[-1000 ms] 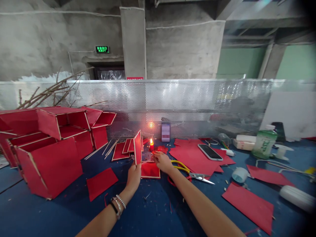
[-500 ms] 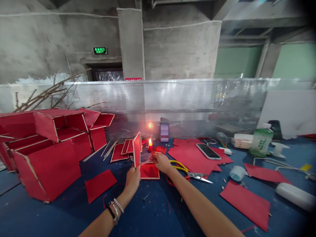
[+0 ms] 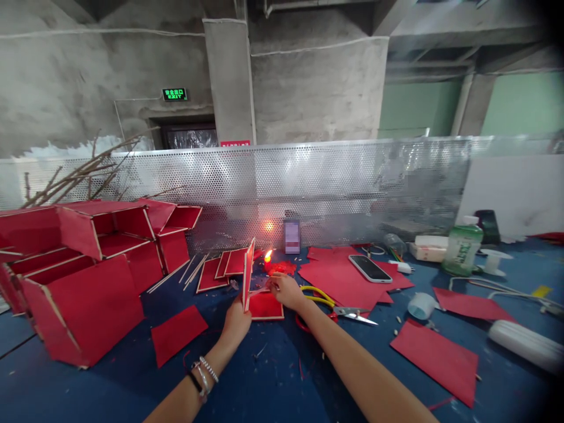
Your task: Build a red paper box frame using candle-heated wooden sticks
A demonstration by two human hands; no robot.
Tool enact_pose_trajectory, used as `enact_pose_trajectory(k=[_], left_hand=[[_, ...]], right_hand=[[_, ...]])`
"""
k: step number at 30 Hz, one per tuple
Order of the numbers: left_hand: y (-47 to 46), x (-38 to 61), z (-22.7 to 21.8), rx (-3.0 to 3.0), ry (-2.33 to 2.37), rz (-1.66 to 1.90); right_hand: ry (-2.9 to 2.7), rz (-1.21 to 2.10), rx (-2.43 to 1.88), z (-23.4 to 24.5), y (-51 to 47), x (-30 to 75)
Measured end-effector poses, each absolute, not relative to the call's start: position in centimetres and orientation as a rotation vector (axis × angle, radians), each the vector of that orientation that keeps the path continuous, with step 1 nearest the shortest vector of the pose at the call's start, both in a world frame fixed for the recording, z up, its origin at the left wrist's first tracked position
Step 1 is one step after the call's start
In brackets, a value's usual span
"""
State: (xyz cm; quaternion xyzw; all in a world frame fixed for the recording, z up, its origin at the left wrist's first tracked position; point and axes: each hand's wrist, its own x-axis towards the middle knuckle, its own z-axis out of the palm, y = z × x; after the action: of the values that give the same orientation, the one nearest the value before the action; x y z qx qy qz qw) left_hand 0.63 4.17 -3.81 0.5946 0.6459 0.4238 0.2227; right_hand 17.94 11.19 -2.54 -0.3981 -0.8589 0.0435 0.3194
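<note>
Blue counter (image 3: 264, 382) underneath | big red boxes (image 3: 94, 299) at 9 o'clock | flat red panel (image 3: 267, 308) in clock's middle | standing red panel (image 3: 249, 270) at 11, low end closed inside grip of left hand (image 3: 237, 321) | right hand (image 3: 287, 289) at 2, grip bunched nearly closed, cannot tell if on anything | lit candle (image 3: 267, 265) at 12

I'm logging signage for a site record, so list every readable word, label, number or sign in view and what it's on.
"安全出口 EXIT": the green-lit sign on the wall.
Red sign at the pillar: white characters, too blurred to read.
Green bottle: label lettering, too blurred to read surely.
Upright screen: too blurred to read.
White box: faint reddish marks, too small to read.
</note>
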Motion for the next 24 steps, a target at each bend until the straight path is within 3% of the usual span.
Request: enact_pose_trajectory(k=[24], left_hand=[[4.19, 0.52, -2.93, 1.764, 1.924, 1.197]], right_hand=[[-2.217, 0.170, -1.114, -2.48, 11.28, 17.72]])
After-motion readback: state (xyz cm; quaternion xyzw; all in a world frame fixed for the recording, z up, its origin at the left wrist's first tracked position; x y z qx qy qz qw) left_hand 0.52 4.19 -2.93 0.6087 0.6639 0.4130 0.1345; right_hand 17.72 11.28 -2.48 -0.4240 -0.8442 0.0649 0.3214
